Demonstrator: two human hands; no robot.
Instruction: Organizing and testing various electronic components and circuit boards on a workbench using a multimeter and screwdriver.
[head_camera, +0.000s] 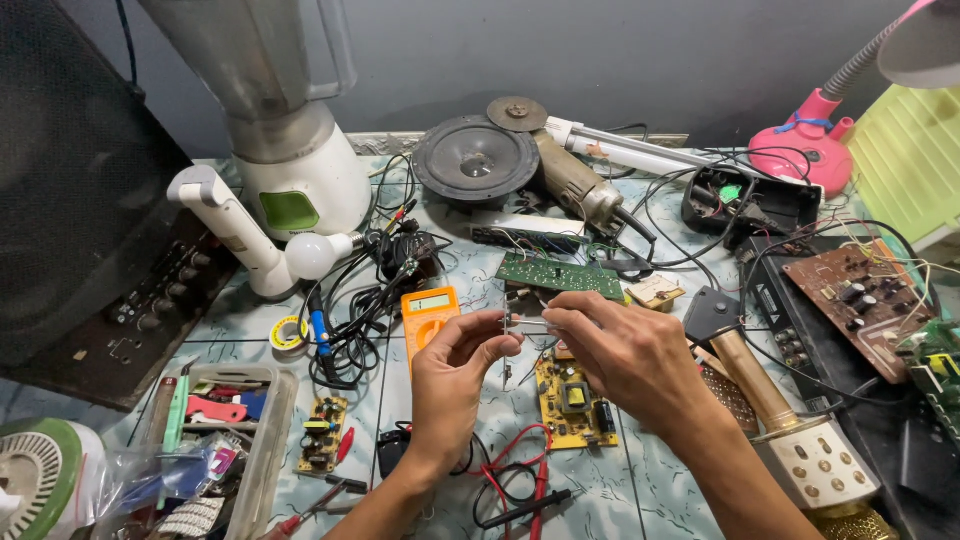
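Observation:
Over the middle of the bench, my left hand (455, 385) and my right hand (625, 355) meet at the fingertips. Together they pinch a small, thin, pale component (525, 325) with wire leads hanging down; its exact kind is too small to tell. Right below the hands lies a yellow circuit board (572, 405). An orange multimeter (428, 315) sits just left of my left hand. Its red and black probe leads (520, 485) curl on the table near my wrists. A green circuit board (560, 275) lies just beyond the fingertips.
A blender (290, 150), a white lamp with a bulb (250, 240), a speaker cone (475, 160) and an angle grinder (575, 185) line the back. A parts tray (270, 450) stands front left, a gold microphone (790, 430) and brown board (860, 295) at right, a pink desk lamp (810, 140) back right.

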